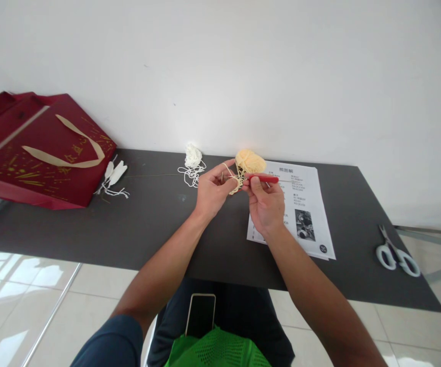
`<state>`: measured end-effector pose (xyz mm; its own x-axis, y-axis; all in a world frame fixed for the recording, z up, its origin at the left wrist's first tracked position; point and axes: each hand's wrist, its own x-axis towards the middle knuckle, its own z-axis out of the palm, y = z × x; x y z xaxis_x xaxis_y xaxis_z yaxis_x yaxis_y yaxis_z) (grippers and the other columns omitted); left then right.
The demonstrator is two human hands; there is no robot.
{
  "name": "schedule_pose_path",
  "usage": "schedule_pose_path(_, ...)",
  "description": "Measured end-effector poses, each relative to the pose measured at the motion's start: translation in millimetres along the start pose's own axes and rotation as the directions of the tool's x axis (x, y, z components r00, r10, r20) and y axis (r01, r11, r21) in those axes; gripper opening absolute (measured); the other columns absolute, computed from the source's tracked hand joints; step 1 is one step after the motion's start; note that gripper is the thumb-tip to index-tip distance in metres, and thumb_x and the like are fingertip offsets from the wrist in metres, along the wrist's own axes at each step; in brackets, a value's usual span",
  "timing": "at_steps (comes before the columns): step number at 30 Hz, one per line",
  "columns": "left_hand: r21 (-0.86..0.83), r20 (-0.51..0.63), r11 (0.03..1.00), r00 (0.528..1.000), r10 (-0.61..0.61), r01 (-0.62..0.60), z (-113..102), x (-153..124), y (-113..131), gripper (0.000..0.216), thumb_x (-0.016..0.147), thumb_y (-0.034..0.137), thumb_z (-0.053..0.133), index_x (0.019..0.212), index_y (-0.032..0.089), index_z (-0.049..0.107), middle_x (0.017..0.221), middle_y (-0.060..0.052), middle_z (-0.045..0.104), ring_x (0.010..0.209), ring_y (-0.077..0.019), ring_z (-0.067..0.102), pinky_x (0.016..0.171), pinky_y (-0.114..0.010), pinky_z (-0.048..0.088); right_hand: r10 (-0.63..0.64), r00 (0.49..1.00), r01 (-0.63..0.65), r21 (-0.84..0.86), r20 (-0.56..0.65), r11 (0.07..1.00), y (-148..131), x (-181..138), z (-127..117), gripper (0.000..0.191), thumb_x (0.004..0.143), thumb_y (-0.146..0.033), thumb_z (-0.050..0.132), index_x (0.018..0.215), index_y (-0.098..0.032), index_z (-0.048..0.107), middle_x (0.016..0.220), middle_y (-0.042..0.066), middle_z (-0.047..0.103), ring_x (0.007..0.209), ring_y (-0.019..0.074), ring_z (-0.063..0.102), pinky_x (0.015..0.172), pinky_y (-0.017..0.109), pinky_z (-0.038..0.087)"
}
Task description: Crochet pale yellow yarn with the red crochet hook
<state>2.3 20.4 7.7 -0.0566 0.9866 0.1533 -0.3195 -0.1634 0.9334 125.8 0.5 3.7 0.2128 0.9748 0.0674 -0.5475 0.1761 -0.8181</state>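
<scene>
My right hand (266, 203) is closed around a crochet hook with a red handle (266, 179), which points left toward my other hand. My left hand (213, 189) pinches a small piece of pale yellow crochet work (235, 185) between thumb and fingers, with a strand running over the raised index finger. The hook's tip meets the work, though fine detail is too small to make out. Just behind the hands sits a ball of pale yellow yarn (251, 161). Under the right hand lie printed sheets (307, 193) with text and a dark photo.
White yarn (193, 157) lies loosely near the wall. A dark red gift bag (48, 153) rests at the left, with small white pieces with strands (113, 176) beside it. Scissors (396, 255) lie near the table's right edge. A phone (200, 315) is on my lap.
</scene>
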Motion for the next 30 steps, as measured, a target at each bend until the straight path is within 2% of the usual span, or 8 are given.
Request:
schedule_pose_path(5, -0.058, 0.0, 0.998, 1.0, 0.012, -0.012, -2, 1, 0, 0.046, 0.071, 0.021, 0.083, 0.116, 0.021, 0.076, 0.079, 0.002, 0.07, 0.067, -0.0081, 0.06, 0.065, -0.023, 0.049, -0.102, 0.994, 0.1, -0.049, -0.027, 0.994, 4, -2, 0, 0.013, 0.08, -0.029, 0.083, 0.087, -0.022, 0.074, 0.085, -0.001, 0.076, 0.07, 0.0124, 0.07, 0.072, 0.031, 0.064)
schedule_pose_path(8, -0.106, -0.021, 0.994, 1.0, -0.009, 0.007, -1, 1, 1, 0.041, 0.07, 0.022, 0.084, 0.11, 0.021, 0.078, 0.08, 0.001, 0.071, 0.067, -0.0087, 0.061, 0.066, -0.024, 0.049, -0.188, 0.982, 0.181, -0.186, -0.022, 0.966, 4, -6, 0, 0.012, 0.082, -0.031, 0.082, 0.09, -0.024, 0.076, 0.085, 0.0, 0.077, 0.071, 0.0134, 0.07, 0.069, 0.03, 0.062)
schedule_pose_path(11, -0.12, -0.007, 0.991, 0.998, -0.058, 0.057, 0, -1, 2, 0.04, 0.068, 0.022, 0.086, 0.107, 0.022, 0.079, 0.081, 0.001, 0.072, 0.069, -0.0092, 0.062, 0.068, -0.025, 0.05, -0.277, 0.961, 0.264, -0.363, 0.016, 0.894, 2, -13, -1, 0.012, 0.084, -0.03, 0.079, 0.096, -0.026, 0.079, 0.09, 0.001, 0.079, 0.072, 0.0147, 0.071, 0.073, 0.032, 0.063)
schedule_pose_path(17, -0.291, 0.041, 0.929, 0.974, -0.225, 0.227, 1, 1, 4, 0.046, 0.064, 0.023, 0.089, 0.109, 0.019, 0.078, 0.084, -0.002, 0.076, 0.072, -0.0105, 0.066, 0.074, -0.026, 0.051, -0.47, 0.845, 0.531, -0.511, 0.255, 0.676, 2, -20, -7, 0.024, 0.086, -0.02, 0.075, 0.104, -0.036, 0.081, 0.108, 0.002, 0.081, 0.099, 0.0223, 0.075, 0.094, 0.044, 0.062)
schedule_pose_path(22, -0.405, 0.041, 0.866, 0.952, -0.305, 0.294, 2, 3, 6, 0.043, 0.064, 0.018, 0.089, 0.105, 0.016, 0.078, 0.083, -0.003, 0.075, 0.072, -0.0105, 0.066, 0.076, -0.026, 0.053, -0.49, 0.808, 0.586, -0.536, 0.327, 0.608, 4, -19, -11, 0.029, 0.084, -0.018, 0.077, 0.103, -0.04, 0.081, 0.111, 0.001, 0.081, 0.099, 0.0242, 0.076, 0.095, 0.048, 0.062)
schedule_pose_path(25, -0.439, 0.076, 0.84, 0.945, -0.318, 0.318, 2, 2, 8, 0.042, 0.066, 0.016, 0.088, 0.106, 0.016, 0.077, 0.082, -0.002, 0.075, 0.071, -0.0097, 0.066, 0.074, -0.025, 0.053, -0.467, 0.82, 0.572, -0.5, 0.33, 0.65, 6, -18, -12, 0.027, 0.085, -0.019, 0.077, 0.103, -0.039, 0.081, 0.113, 0.001, 0.081, 0.1, 0.0237, 0.075, 0.093, 0.048, 0.062)
schedule_pose_path(27, -0.446, 0.112, 0.832, 0.943, -0.313, 0.33, 1, 2, 8, 0.041, 0.067, 0.017, 0.087, 0.107, 0.015, 0.076, 0.082, -0.002, 0.074, 0.069, -0.0105, 0.066, 0.07, -0.026, 0.053, -0.399, 0.882, 0.472, -0.451, 0.252, 0.758, 7, -16, -10, 0.022, 0.085, -0.022, 0.077, 0.102, -0.035, 0.082, 0.112, 0.002, 0.081, 0.092, 0.0217, 0.075, 0.085, 0.044, 0.063)
schedule_pose_path(30, -0.428, 0.154, 0.838, 0.941, -0.301, 0.338, 0, 2, 9, 0.042, 0.068, 0.021, 0.087, 0.107, 0.016, 0.075, 0.081, -0.002, 0.073, 0.066, -0.014, 0.067, 0.064, -0.03, 0.054, -0.225, 0.97, 0.242, -0.272, 0.092, 0.931, 7, -11, -5, 0.016, 0.084, -0.027, 0.079, 0.099, -0.03, 0.081, 0.097, 0.001, 0.082, 0.073, 0.0166, 0.071, 0.071, 0.037, 0.063)
